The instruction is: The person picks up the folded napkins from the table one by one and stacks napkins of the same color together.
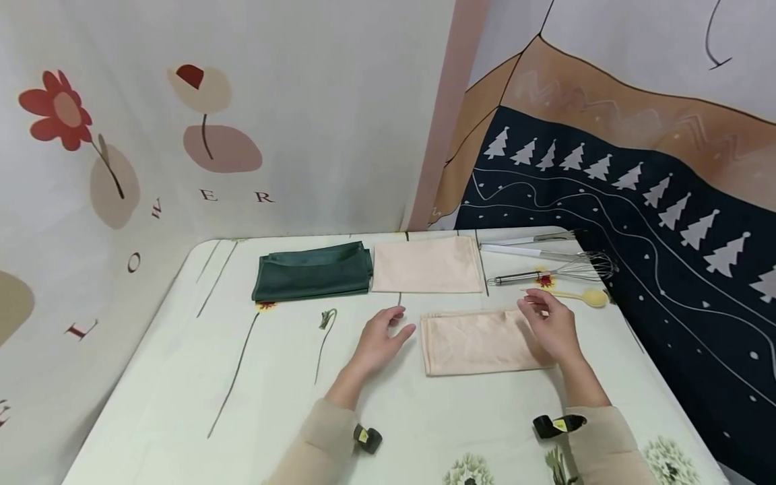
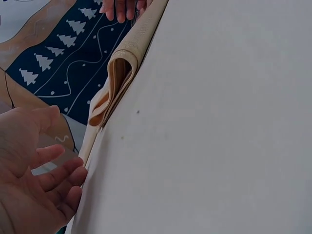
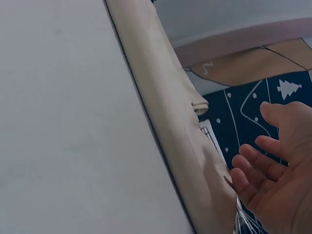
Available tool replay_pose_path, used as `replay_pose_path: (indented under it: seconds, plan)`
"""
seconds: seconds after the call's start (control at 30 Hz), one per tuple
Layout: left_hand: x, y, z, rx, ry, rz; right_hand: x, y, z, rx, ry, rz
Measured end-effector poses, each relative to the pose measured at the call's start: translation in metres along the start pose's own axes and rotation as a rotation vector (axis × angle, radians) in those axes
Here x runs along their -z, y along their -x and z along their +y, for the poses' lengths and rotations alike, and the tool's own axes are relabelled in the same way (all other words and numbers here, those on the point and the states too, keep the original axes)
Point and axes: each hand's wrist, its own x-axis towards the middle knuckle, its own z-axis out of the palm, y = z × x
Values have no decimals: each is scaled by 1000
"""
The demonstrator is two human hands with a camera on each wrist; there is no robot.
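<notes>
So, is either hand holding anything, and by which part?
Nothing appears held: the left hand is beside the near folded peach cloth, the right hand at its right end, fingers loose.

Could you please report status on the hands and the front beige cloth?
Left hand empty, beside the front beige cloth; right hand at its right end, contact unclear. Cloth folded, lying flat. Second beige cloth behind, apart; nothing visibly blocking.

The right hand (image 1: 553,330) covers the far right corner of the near cloth (image 1: 473,347) and hides part of the spoon (image 1: 595,298). Both sleeves (image 1: 606,444) run off the head view's bottom edge. The left wrist view crops the left hand (image 2: 29,161) at its left side. The rearmost utensil's (image 1: 512,241) head is too small for me to make out.
</notes>
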Motion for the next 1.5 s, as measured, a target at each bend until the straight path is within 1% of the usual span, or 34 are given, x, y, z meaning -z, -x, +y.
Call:
replay_pose_path:
  seconds: [0.07,0.17,0.27,0.33,0.47,0.53,0.67,0.73,0.8,0.87,1.0,1.1,1.17,1.23,1.3,1.4,1.5]
  plan:
    - [-3,-3,0,-3,-7,-5,4,-1,2,-36,27,0]
    - [-7,-6,1,-37,-15,-10,11,-1,7,-111,61,-16]
    - [-12,-10,2,-66,-16,-18,16,0,12,-175,77,-65]
    - [-16,-12,2,-79,-24,-29,20,0,15,-199,91,-119]
    - [-22,-17,3,-89,-67,-69,24,-2,24,-199,129,-236]
    - [-24,-19,4,-90,-97,-86,25,-5,28,-198,130,-284]
    - [-24,-23,6,-82,-137,-106,30,-12,32,-234,96,-367]
    - [-24,-25,9,-72,-151,-117,33,-16,34,-260,72,-408]
    - [-23,-27,12,-59,-164,-137,35,-19,34,-270,55,-448]
    - [-21,-29,15,-50,-195,-164,36,-20,35,-271,33,-483]
    - [-20,-32,20,-42,-258,-236,35,-20,34,-262,-13,-528]
    - [-21,-32,21,-53,-270,-262,33,-19,34,-250,-30,-531]
    - [-23,-30,21,-64,-249,-252,33,-18,34,-254,-52,-528]
    - [-27,-27,20,-69,-194,-239,34,-17,36,-260,-73,-523]
    - [-31,-24,20,-70,-105,-235,36,-15,39,-262,-100,-512]
    - [-36,-20,21,-44,52,-249,39,-14,42,-254,-126,-478]
    - [-36,-17,22,-8,142,-234,40,-12,45,-261,-137,-457]
